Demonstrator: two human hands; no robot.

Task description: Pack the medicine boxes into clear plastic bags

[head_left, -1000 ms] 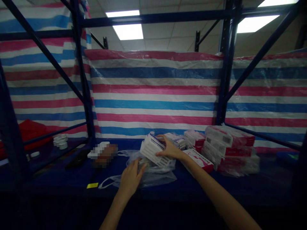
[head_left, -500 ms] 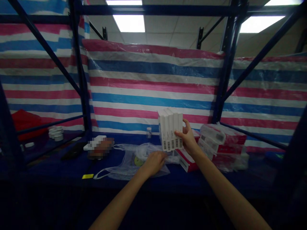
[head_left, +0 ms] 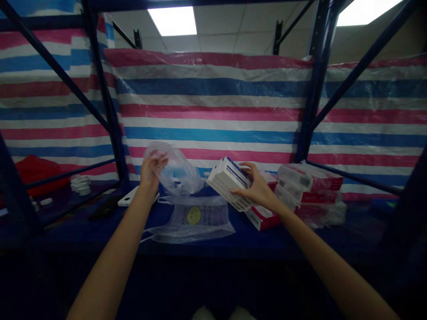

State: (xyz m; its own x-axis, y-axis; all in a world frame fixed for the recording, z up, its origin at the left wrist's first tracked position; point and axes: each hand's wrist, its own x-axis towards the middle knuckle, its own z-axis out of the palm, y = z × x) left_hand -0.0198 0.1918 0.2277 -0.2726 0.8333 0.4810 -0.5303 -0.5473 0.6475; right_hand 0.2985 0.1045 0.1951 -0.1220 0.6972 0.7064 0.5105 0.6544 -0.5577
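Observation:
My left hand (head_left: 150, 175) is raised and closed on a thin clear plastic bag (head_left: 182, 171), which bulges out to the right of the fingers. My right hand (head_left: 258, 189) grips a bundle of several slim white boxes (head_left: 230, 183) between thumb and fingers. The boxes tilt to the left, with blue print on their upper side. Below the hands, a second plastic bag (head_left: 215, 218), with a round yellow-green mark, lies flat on the blue surface. A red-and-white box (head_left: 262, 218) rests just under the right hand.
On the right stand red-and-white boxes in clear wrap (head_left: 312, 191), stacked up. A white flat object (head_left: 128, 198) and a black flat one (head_left: 105, 208) lie left. Small white round containers (head_left: 80, 184) and red material (head_left: 36, 173) are beyond the blue rack post (head_left: 111, 120).
My left hand has moved up and left, lifting the crumpled clear bag off the flat one. My right hand has tipped the white boxes from upright to slanted.

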